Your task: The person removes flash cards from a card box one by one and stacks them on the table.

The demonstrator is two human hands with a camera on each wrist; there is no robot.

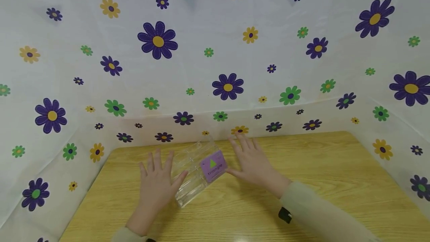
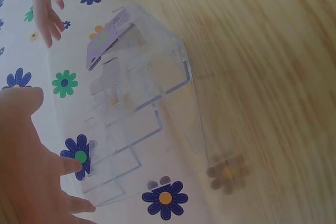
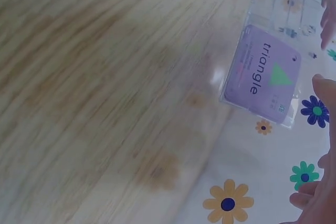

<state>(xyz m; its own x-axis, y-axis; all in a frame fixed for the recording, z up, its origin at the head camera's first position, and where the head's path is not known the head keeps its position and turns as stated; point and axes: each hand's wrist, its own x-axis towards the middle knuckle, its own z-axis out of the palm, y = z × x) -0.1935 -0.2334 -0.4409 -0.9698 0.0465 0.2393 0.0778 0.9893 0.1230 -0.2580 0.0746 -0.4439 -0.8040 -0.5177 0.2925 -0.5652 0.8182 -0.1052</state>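
A clear plastic tiered card stand (image 1: 192, 191) sits at an angle on the table between the two hands. Its stepped side profile shows in the left wrist view (image 2: 142, 124). At its right end leans a purple card (image 1: 214, 166) printed with a green triangle and the word "triangle"; the right wrist view shows the same card (image 3: 265, 74) close up. My left hand (image 1: 157, 184), fingers spread, is beside the stand's left side, thumb close to it. To the right, my right hand (image 1: 252, 165) has its fingers extended, thumb tip right at the card's edge. Neither hand grips anything.
The wooden table (image 1: 302, 182) reaches back to a white cloth (image 1: 198, 66) with purple, green and yellow flowers, which hangs behind it and along both sides. A small black device (image 1: 284, 215) is at the right sleeve.
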